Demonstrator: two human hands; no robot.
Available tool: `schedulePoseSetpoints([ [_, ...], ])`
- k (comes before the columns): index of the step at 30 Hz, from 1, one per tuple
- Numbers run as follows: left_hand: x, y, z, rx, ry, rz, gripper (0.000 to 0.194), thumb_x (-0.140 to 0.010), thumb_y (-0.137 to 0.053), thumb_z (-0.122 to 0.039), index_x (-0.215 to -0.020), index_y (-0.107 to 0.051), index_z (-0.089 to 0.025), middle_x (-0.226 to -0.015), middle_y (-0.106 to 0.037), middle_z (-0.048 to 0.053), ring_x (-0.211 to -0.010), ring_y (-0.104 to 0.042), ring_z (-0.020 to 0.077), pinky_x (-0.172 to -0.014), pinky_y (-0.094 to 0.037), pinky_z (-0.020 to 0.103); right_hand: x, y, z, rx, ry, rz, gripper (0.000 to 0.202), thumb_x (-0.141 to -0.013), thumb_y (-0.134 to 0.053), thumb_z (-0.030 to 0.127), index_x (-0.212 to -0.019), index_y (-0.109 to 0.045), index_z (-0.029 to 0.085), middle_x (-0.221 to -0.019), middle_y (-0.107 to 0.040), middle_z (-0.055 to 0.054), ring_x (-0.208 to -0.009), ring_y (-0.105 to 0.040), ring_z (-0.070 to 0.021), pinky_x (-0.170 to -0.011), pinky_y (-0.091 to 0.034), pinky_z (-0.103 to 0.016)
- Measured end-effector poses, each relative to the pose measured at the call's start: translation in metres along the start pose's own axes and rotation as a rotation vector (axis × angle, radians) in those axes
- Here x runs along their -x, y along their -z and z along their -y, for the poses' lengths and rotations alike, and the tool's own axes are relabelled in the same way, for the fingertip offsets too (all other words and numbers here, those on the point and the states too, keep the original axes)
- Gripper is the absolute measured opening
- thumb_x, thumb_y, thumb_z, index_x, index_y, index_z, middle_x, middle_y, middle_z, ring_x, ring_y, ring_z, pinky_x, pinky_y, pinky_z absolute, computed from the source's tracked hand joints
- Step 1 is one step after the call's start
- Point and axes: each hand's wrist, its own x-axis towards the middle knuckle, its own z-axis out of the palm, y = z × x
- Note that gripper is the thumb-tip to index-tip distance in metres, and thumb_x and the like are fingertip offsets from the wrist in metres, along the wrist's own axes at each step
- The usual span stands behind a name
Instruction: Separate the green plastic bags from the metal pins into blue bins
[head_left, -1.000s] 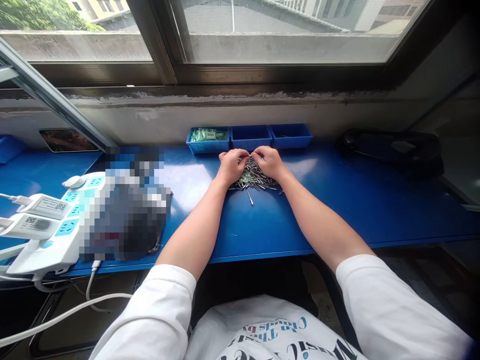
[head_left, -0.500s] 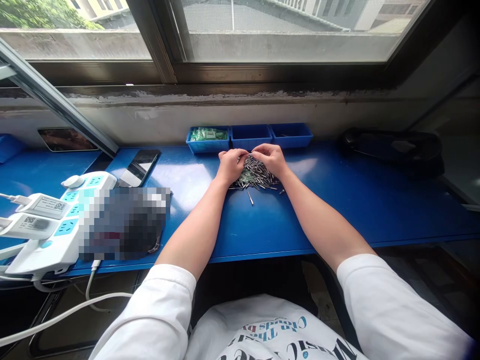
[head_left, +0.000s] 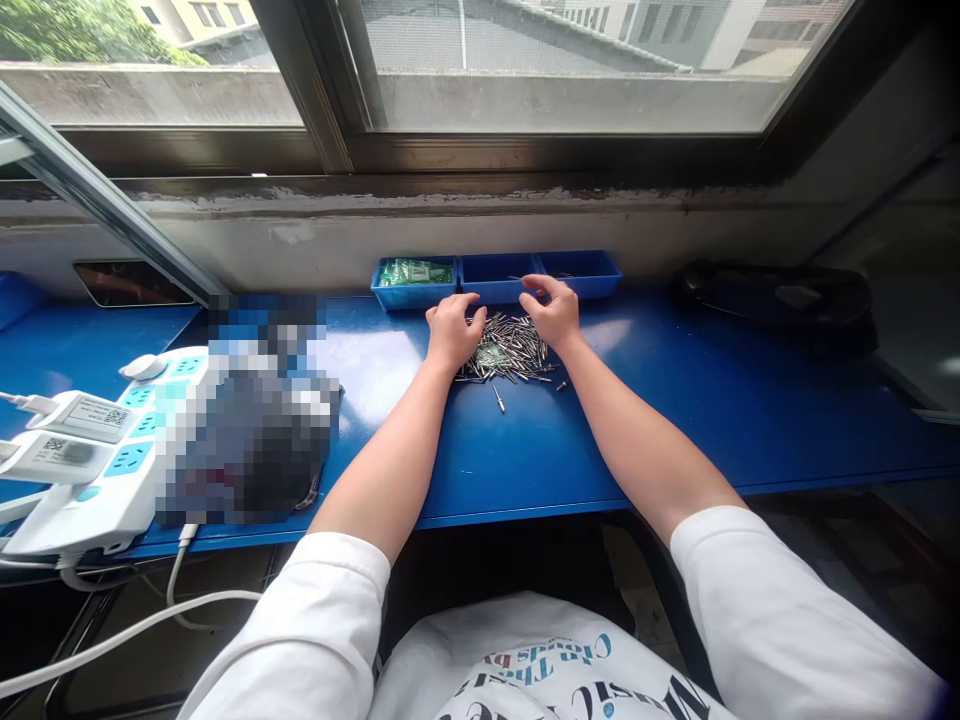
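A loose heap of small silvery metal pins that look like blind rivets [head_left: 517, 345] lies on the blue tabletop, with a clear plastic bag showing green print [head_left: 491, 354] in its middle. My left hand [head_left: 452, 330] is at the heap's left edge, thumb and forefinger apart, holding nothing I can see. Over the heap's right back edge, my right hand [head_left: 553, 308] has its fingers curled; a thin metal sliver, seemingly a rivet [head_left: 514, 278], sticks out at its fingertips. One single rivet [head_left: 499, 398] lies in front of the heap.
Three joined blue bins stand against the wall: the left bin [head_left: 414, 296] holds green-printed packets, the middle bin [head_left: 487, 290] is partly behind my hands, the right bin [head_left: 600, 283] has a few dark bits. A white power strip [head_left: 150, 430] is at left, a black bag [head_left: 772, 305] at right.
My hands were close together over the heap with fingertips pinched. They have moved apart; the left fingers have opened, and the right hand has lifted slightly toward the bins.
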Motion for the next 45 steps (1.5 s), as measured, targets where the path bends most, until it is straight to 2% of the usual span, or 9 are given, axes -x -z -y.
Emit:
schedulePoseSetpoints([
  [3,0.000,-0.001,0.002,-0.018,0.028,0.026,0.029,-0.089,-0.052,-0.031,-0.113,-0.065,-0.021,-0.121,-0.068,0.007,-0.117,-0.059,0.0244,-0.102,-0.037,0.039,-0.004,0.004,-0.005,0.291,-0.048,-0.024,0.051,-0.077,-0.057,0.028,-0.127,-0.060,0.019,-0.129,-0.063,-0.009,-0.121,-0.048,-0.0298,-0.103,-0.041,-0.051],
  [6,0.000,-0.001,0.003,-0.025,0.037,0.053,0.029,-0.088,-0.052,-0.030,-0.112,-0.065,-0.021,-0.120,-0.068,0.007,-0.117,-0.059,0.0248,-0.102,-0.037,0.040,-0.006,0.005,-0.011,0.444,-0.105,-0.012,0.064,-0.074,-0.059,0.027,-0.137,-0.051,0.019,-0.147,-0.048,-0.009,-0.123,-0.042,-0.0346,-0.100,-0.039,-0.058],
  [15,-0.001,-0.004,0.005,-0.047,0.033,0.139,0.024,-0.086,-0.055,-0.030,-0.102,-0.070,-0.021,-0.114,-0.070,0.009,-0.110,-0.062,0.0277,-0.100,-0.040,0.044,-0.005,-0.003,-0.026,0.386,-0.073,0.021,0.064,-0.076,-0.062,0.036,-0.136,-0.046,0.018,-0.156,-0.026,-0.018,-0.124,-0.033,-0.0412,-0.097,-0.033,-0.069],
  [18,-0.001,-0.005,0.006,-0.061,0.026,0.155,0.025,-0.085,-0.055,-0.030,-0.102,-0.071,-0.021,-0.113,-0.071,0.008,-0.110,-0.062,0.0273,-0.100,-0.042,0.043,-0.002,-0.005,-0.017,0.359,0.016,0.027,0.055,-0.080,-0.059,0.035,-0.132,-0.052,0.016,-0.148,-0.038,-0.018,-0.127,-0.033,-0.0395,-0.102,-0.033,-0.064],
  [21,-0.002,-0.006,0.008,-0.056,-0.013,0.186,0.027,-0.084,-0.054,-0.030,-0.103,-0.071,-0.021,-0.111,-0.072,0.008,-0.107,-0.063,0.0258,-0.098,-0.045,0.039,0.004,-0.008,-0.004,0.323,0.157,0.153,0.040,-0.081,-0.058,0.029,-0.118,-0.063,0.016,-0.125,-0.057,-0.015,-0.119,-0.044,-0.0334,-0.105,-0.038,-0.052],
  [25,-0.002,-0.007,0.011,-0.048,-0.065,0.219,0.027,-0.084,-0.053,-0.030,-0.099,-0.074,-0.021,-0.110,-0.072,0.008,-0.104,-0.064,0.0252,-0.095,-0.047,0.037,0.012,-0.014,0.004,0.332,0.240,0.360,0.037,-0.080,-0.061,0.033,-0.112,-0.069,0.016,-0.111,-0.063,-0.012,-0.108,-0.050,-0.0305,-0.099,-0.042,-0.046],
  [28,-0.002,-0.008,0.012,-0.044,-0.100,0.217,0.025,-0.083,-0.053,-0.027,-0.094,-0.075,-0.022,-0.107,-0.073,0.007,-0.102,-0.065,0.0241,-0.094,-0.048,0.035,0.016,-0.019,0.004,0.365,0.232,0.434,0.033,-0.082,-0.060,0.033,-0.108,-0.072,0.018,-0.108,-0.065,-0.011,-0.106,-0.052,-0.0308,-0.095,-0.042,-0.047],
  [34,-0.001,-0.006,0.010,-0.033,-0.116,0.235,0.026,-0.083,-0.052,-0.026,-0.096,-0.075,-0.022,-0.105,-0.073,0.006,-0.099,-0.065,0.0225,-0.091,-0.050,0.033,0.014,-0.021,0.005,0.321,0.199,0.423,0.020,-0.080,-0.060,0.027,-0.091,-0.075,0.019,-0.097,-0.070,-0.009,-0.097,-0.057,-0.0271,-0.090,-0.044,-0.043],
  [45,-0.002,-0.009,0.014,-0.016,-0.115,0.218,0.024,-0.082,-0.053,-0.025,-0.090,-0.075,-0.022,-0.103,-0.073,0.005,-0.098,-0.066,0.0216,-0.091,-0.051,0.032,0.013,-0.022,0.000,0.227,0.279,0.382,0.015,-0.077,-0.063,0.023,-0.078,-0.078,0.019,-0.088,-0.072,-0.007,-0.086,-0.062,-0.0227,-0.083,-0.048,-0.036],
])
